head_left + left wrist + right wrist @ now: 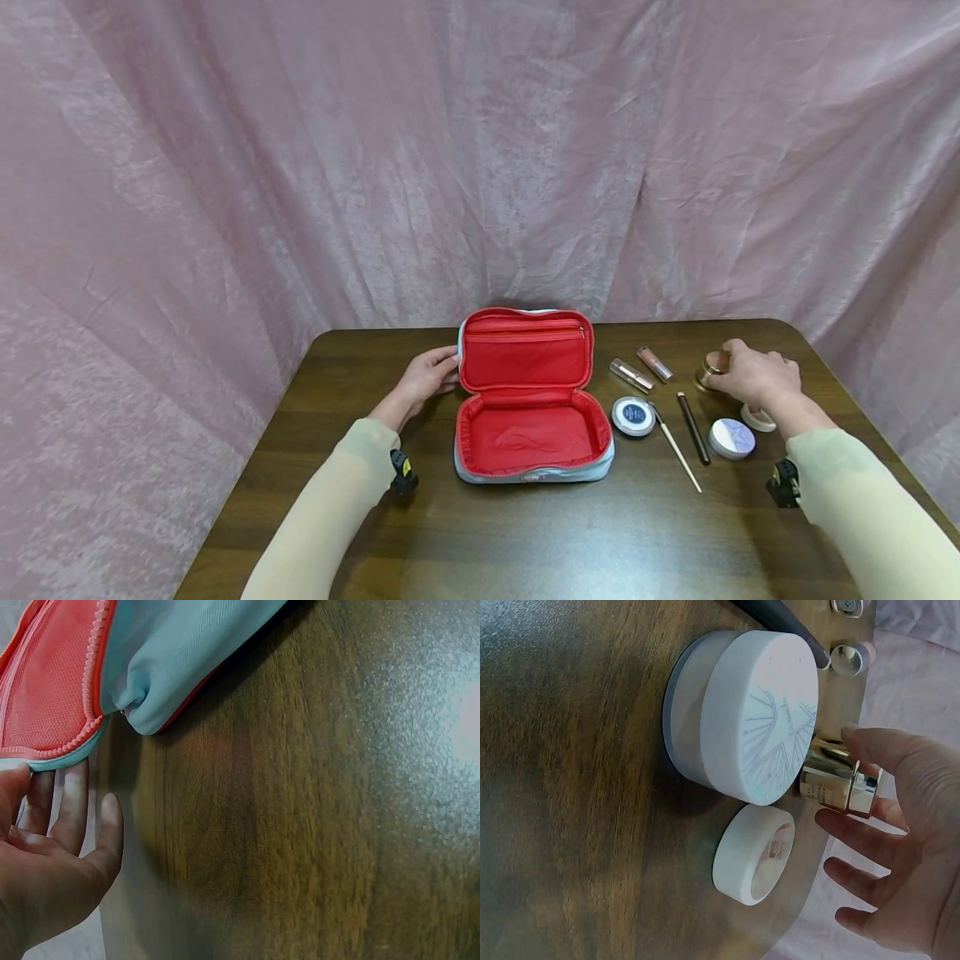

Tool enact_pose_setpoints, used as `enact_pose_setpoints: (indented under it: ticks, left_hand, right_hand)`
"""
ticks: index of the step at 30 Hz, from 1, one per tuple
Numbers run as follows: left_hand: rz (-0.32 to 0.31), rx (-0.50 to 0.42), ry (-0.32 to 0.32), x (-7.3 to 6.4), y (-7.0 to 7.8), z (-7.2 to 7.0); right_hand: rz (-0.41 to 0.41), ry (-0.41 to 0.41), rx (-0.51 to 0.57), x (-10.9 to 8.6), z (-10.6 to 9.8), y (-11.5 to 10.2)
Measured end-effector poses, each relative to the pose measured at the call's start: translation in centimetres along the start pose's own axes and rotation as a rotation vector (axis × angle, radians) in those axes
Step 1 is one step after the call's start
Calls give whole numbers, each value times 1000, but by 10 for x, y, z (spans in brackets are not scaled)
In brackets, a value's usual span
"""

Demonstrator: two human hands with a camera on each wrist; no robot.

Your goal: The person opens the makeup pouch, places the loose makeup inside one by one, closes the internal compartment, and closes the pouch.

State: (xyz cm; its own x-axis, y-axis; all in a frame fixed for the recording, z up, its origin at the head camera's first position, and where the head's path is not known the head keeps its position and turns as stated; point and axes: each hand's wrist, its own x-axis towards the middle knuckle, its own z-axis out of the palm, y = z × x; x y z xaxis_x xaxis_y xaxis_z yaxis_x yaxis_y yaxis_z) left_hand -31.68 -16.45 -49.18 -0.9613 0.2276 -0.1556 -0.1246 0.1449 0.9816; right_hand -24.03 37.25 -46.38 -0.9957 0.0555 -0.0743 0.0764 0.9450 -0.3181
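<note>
A light-blue cosmetic bag with a red lining [536,433] stands unzipped, its lid raised at the back. My left hand [429,379] pinches the lid's left edge; in the left wrist view the thumb lies in front and fingers [71,810] pass behind the rim. Over at the right, my right hand [761,379] has thumb and fingers around a small gold cosmetic jar [829,776]. Near that hand stand a round white-lidded powder jar [732,438] and a white ring-shaped item [751,855]. The jar's far side is hidden.
Between bag and right hand lie a round white compact [633,417], a thin white-handled brush [678,450], a dark pencil-like stick [693,429] and two small lip-gloss-like tubes, a clear tube [632,375] and a pinkish tube [656,364]. A pink curtain [480,167] hangs behind the wooden table [480,542].
</note>
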Motion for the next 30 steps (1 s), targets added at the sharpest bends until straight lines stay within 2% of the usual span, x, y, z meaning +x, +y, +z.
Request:
enact_pose_setpoints:
  ticks: [11,30]
  left_hand:
    - [2,2,3,1,-2,0]
    - [1,-2,17,0,-3,1]
  right_hand:
    - [11,7,-5,6,5,2]
    - [-23,62,-29,5,7,1]
